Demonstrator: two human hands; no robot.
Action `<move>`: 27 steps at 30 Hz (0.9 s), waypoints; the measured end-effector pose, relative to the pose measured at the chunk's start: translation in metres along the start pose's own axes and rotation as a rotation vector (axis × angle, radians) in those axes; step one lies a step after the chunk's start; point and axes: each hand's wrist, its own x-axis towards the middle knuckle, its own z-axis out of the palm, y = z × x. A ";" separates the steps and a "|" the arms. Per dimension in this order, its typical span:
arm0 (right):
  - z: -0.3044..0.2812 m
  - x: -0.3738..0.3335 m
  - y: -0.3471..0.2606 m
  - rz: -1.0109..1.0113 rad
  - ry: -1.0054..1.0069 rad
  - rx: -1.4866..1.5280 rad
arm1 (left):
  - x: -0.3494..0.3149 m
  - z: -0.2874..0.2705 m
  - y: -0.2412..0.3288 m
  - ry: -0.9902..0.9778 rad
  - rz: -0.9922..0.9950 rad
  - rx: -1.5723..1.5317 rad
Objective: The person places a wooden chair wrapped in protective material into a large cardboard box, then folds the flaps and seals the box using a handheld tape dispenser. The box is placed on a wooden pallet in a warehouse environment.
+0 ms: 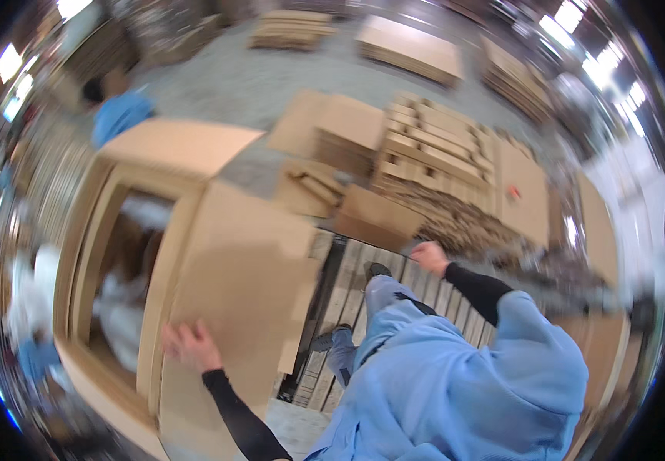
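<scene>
The single view comes from the left one of two wide fisheye cameras on the person's head, looking steeply down and out ahead. It sits close above the wearer's own body — the blue shirt (463, 376) fills much of the lower right, with the slatted platform (354, 269) seen from above. The left hand (194, 346) and the open carton (165, 292) lie near the lens on the left; the right hand (429, 257) is right of centre. Flat cardboard stacks (409, 50) lie well off near the top. Straight edges bow toward the dark round rim — and the outer parts smear with blur.
</scene>
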 end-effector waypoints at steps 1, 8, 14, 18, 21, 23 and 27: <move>0.015 -0.030 0.034 -0.137 -0.020 -0.243 | -0.003 0.020 0.001 0.097 0.026 -0.014; -0.001 -0.147 0.133 0.060 -0.055 0.053 | 0.023 0.050 -0.015 -0.025 -0.017 0.000; -0.099 -0.133 0.277 0.381 0.366 0.274 | -0.039 0.088 0.013 0.043 0.046 0.070; -0.151 -0.161 0.402 0.613 0.642 0.306 | -0.151 0.102 0.137 -0.086 0.129 0.188; -0.202 -0.161 0.442 0.688 0.643 0.326 | -0.274 0.082 0.239 -0.411 0.096 -0.103; -0.230 -0.174 0.472 0.697 0.665 0.362 | -0.340 0.067 0.308 -0.586 0.160 -0.023; -0.255 -0.228 0.515 0.704 0.763 0.335 | -0.369 0.088 0.391 -0.945 0.199 -0.258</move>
